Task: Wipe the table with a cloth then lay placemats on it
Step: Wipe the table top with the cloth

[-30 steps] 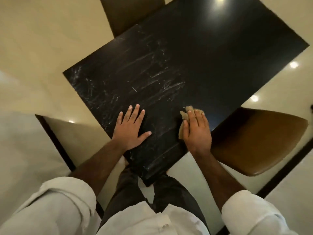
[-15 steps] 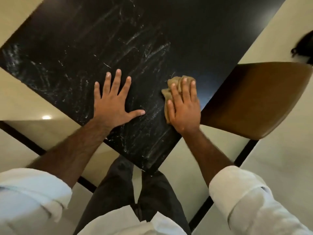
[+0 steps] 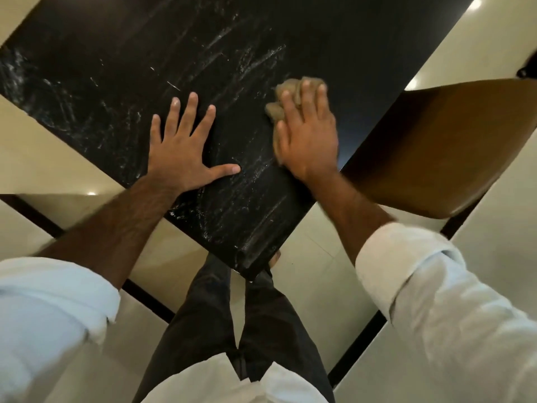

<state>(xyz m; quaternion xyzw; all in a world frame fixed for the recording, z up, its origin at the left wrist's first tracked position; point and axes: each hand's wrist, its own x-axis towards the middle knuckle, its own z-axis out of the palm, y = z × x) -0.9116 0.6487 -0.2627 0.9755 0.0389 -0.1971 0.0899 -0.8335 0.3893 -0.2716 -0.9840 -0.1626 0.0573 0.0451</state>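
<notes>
The black table (image 3: 122, 62) fills the upper half of the head view, one corner pointing at my legs. White streaks and smears cover its left and middle parts. A crumpled tan cloth (image 3: 286, 93) lies near the table's right edge. My right hand (image 3: 308, 135) presses flat on top of it and hides most of it. Flat on the tabletop to the left rests my left hand (image 3: 183, 149), fingers spread, holding nothing. No placemats are in view.
A brown chair seat (image 3: 436, 146) stands close against the table's right edge, just right of my right hand. A glossy cream floor with dark strips (image 3: 148, 295) surrounds the table. My legs stand at the table's near corner.
The camera has come closer and lower over the table. My right hand has slid the cloth a little forward along the right edge. The left hand stays planted.
</notes>
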